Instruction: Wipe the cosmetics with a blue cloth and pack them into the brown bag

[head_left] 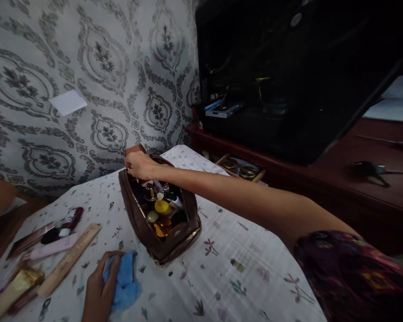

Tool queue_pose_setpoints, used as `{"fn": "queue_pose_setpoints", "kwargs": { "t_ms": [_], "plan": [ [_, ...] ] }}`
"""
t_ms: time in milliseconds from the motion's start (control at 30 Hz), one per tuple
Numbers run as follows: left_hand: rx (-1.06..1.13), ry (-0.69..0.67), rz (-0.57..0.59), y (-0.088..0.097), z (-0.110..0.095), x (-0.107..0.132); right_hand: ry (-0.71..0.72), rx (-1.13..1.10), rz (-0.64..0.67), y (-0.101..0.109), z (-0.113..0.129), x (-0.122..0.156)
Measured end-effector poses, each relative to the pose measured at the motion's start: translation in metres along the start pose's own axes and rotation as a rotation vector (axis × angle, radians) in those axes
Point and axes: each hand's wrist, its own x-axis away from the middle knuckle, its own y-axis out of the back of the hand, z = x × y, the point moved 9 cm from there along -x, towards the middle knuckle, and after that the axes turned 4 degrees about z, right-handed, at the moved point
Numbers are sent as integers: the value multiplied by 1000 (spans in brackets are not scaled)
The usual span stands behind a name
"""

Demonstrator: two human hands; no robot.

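An unzipped brown toiletry bag (137, 214) stands on the cloth-covered table. Small cosmetics fill it, among them a yellow round-topped item (162, 207) and an orange item (163, 227). My right hand (141, 165) reaches across the bag to its far end. Its fingers are curled at the rim by the tan strap (133, 150), and the fingertips are partly hidden. At the near side, my left hand (102, 284) is closed around a blue cloth (125, 281), which rests on the table.
At the left lie a wooden ruler-like strip (70, 259), a dark red bottle (73, 219), a pink tube (53, 247) and a cream tube (11, 293). Behind the table are a patterned wall, a large black screen (275, 89) and an open drawer (242, 169).
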Motion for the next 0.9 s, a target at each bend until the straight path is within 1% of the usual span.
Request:
{"fn": "queue_pose_setpoints", "kwargs": {
  "t_ms": [133, 300, 400, 533, 600, 633, 700, 733, 833, 900],
  "plan": [
    [5, -3, -20, 1, -3, -1, 6, 0, 99, -10, -1, -8],
    [0, -3, -7, 0, -5, 0, -9, -9, 94, -3, -3, -3],
    [-6, -11, 23, 0, -8, 0, -23, -31, 55, 12, -3, 6],
    [2, -5, 22, 1, -12, 0, 17, -43, -80, 45, 6, 29],
    [18, -6, 13, 1, -14, 0, 60, -89, -163, 61, 16, 49],
    [28, -7, 14, 1, -15, 0, 103, -147, -206, 68, 25, 63],
    [52, -5, 13, 0, -17, 1, 221, -325, -271, 79, 47, 97],
    [66, -4, 16, 0, -17, 1, 283, -430, -267, 81, 61, 116],
    [120, 10, 45, -2, -18, 3, 455, -673, -102, 77, 105, 170],
    [156, 19, 68, -3, -18, 3, 598, -755, 9, 75, 133, 201]
  ]
}}
